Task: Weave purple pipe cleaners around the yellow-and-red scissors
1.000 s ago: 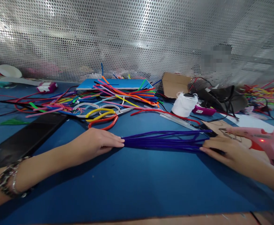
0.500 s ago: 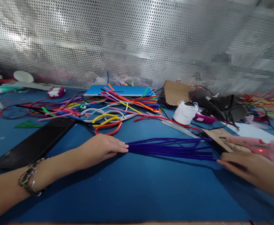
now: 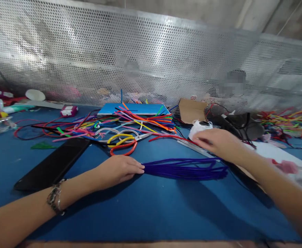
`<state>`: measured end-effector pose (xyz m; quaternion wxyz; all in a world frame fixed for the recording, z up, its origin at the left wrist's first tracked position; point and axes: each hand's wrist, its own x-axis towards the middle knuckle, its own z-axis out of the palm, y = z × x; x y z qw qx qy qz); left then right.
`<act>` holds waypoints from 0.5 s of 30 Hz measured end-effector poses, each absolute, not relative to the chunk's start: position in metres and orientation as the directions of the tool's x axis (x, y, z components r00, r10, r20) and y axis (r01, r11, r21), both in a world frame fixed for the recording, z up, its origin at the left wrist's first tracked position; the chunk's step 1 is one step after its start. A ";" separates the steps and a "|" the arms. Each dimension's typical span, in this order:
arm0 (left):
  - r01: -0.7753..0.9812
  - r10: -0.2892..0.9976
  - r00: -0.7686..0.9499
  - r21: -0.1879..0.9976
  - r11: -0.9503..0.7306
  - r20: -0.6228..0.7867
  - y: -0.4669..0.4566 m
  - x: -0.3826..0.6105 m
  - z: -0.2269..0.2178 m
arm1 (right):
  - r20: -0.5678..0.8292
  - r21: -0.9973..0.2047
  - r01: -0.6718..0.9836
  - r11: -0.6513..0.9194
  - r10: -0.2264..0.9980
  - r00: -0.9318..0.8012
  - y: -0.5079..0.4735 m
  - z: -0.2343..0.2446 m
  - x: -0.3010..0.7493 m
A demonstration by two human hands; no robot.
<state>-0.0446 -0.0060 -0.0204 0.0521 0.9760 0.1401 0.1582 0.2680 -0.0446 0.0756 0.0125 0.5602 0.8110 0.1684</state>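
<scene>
My left hand (image 3: pixel 123 168) pinches one end of a bundle of dark blue pipe cleaners (image 3: pixel 184 168). Their loose ends fan out to the right above the table. Over the front of a white thread roll (image 3: pixel 199 128) reaches my right hand (image 3: pixel 214 142), fingers loosely bent and apart, with nothing visible in them. Beneath it lie clear glue sticks (image 3: pixel 192 148) and the tip of a red pipe cleaner (image 3: pixel 163 136). Scissors (image 3: pixel 126 143) with yellow and red handles rest behind my left hand.
A black phone-like slab (image 3: pixel 54 165) lies at left. Mixed pipe cleaners (image 3: pixel 146 119) are heaped on and around a blue pad (image 3: pixel 132 109) at the back. On the right, a pink glue gun (image 3: pixel 285 166) sits partly behind my right arm. A perforated metal screen (image 3: pixel 101 51) rises behind.
My right hand has left the loose ends of the blue pipe cleaners and moved left and back to the thread roll. My left hand keeps its pinch. The view has tilted up slightly.
</scene>
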 end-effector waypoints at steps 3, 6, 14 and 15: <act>0.320 0.371 0.882 0.209 -0.924 0.291 -0.009 -0.040 -0.017 | -0.009 0.306 0.916 0.260 0.963 -0.270 0.002 0.073 0.227; 0.365 0.445 0.865 0.319 -0.875 0.231 -0.011 -0.033 -0.010 | -0.051 0.327 0.919 0.220 0.975 -0.216 0.039 0.062 0.211; 0.455 0.554 0.797 0.363 -0.813 0.241 -0.009 -0.026 0.019 | 0.015 0.339 0.941 0.022 0.999 -0.028 0.087 0.044 0.223; 0.456 0.549 0.793 0.341 -0.822 0.264 -0.006 -0.025 0.023 | 0.018 0.332 0.943 -0.007 1.000 0.001 0.090 0.043 0.224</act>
